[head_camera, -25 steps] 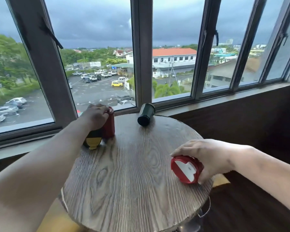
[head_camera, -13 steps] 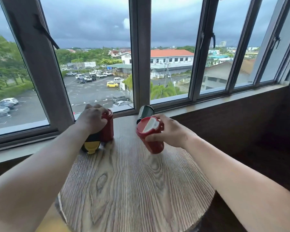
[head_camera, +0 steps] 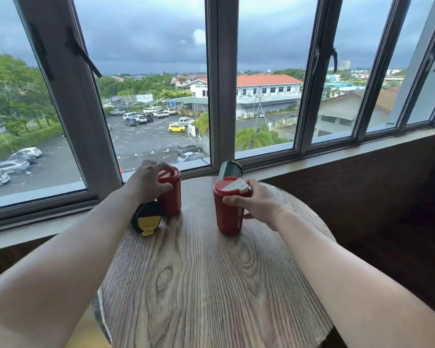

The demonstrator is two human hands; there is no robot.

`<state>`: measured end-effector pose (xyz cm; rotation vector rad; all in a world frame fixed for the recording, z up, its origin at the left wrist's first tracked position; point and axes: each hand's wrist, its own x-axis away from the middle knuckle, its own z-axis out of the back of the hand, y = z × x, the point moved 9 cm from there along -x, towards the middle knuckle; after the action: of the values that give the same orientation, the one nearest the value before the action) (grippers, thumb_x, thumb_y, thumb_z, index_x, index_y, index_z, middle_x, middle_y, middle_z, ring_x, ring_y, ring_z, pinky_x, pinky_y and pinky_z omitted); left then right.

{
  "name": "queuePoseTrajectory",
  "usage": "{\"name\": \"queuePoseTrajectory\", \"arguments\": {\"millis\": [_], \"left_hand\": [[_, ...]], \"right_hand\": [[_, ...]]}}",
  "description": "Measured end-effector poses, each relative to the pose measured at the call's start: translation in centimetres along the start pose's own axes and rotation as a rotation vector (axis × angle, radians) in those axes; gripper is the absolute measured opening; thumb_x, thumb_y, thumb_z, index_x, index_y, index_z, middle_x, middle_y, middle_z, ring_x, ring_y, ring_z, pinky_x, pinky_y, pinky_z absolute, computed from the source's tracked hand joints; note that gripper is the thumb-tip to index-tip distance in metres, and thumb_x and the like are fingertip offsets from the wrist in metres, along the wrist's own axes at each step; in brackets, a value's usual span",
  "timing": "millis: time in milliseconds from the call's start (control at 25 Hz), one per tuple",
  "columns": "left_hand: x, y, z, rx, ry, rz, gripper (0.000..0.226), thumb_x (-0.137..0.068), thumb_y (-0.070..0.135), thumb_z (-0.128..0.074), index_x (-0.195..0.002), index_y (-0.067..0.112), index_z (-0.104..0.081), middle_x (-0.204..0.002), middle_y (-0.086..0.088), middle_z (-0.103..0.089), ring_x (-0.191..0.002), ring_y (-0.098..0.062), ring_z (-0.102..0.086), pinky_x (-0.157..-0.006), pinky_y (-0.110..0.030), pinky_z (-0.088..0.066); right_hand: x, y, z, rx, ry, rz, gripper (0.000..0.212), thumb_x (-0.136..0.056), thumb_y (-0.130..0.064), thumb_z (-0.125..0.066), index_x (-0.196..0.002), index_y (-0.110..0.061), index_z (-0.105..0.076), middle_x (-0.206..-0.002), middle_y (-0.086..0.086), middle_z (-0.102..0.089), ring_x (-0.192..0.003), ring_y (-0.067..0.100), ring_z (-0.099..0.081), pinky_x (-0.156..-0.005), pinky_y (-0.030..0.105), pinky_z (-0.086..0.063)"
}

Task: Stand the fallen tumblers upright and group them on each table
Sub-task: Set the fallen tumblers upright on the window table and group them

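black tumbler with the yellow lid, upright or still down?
Down. The black tumbler lies on its side on the table, yellow lid facing the camera, beside the upright red tumbler under the left hand.

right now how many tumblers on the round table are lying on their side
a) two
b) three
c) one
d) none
a) two: the black tumbler with the yellow lid and the dark green tumbler lie tipped over, while the red tumbler under the left hand and the red tumbler with the white flap held by the right hand stand upright.

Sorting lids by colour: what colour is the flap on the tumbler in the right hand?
White, on a red lid, seen in the head view.
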<state>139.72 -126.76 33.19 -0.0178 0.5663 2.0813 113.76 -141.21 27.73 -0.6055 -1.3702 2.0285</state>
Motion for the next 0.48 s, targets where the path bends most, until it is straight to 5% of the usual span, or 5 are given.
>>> {"name": "queuePoseTrajectory", "arguments": {"millis": [480], "left_hand": [[3.3,6.1,-2.4,0.239,0.153,-0.165,0.042,-0.074,0.031,-0.087,-0.115,0.029,-0.076,-0.134,-0.013,-0.054,-0.125,-0.032,-0.057,-0.105,-0.036,-0.045]], "right_hand": [[0.0,-0.4,-0.1,-0.045,-0.035,0.019,0.069,-0.074,-0.040,-0.091,-0.130,-0.029,-0.054,-0.120,-0.004,-0.069,-0.110,0.015,-0.069,-0.088,0.046,-0.063]]}}
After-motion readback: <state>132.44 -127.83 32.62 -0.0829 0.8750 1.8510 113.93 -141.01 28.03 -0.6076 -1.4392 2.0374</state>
